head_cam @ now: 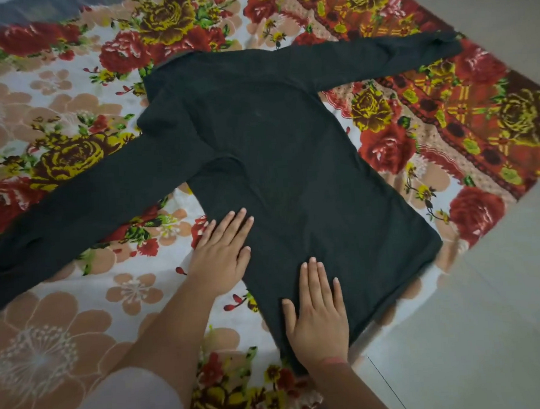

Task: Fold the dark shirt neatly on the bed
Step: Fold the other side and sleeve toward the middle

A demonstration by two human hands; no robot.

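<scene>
both hands press the dark shirt flat.

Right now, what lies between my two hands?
Only the shirt: bare dark cloth runs from the left hand to the right hand, seen in the head view.

Item: one dark shirt, long-sleeved, which I see laid flat and unfolded on the bed. Collar end far from me, hem near the bed's edge. One sleeve stretches left, other sleeve far right.
</scene>
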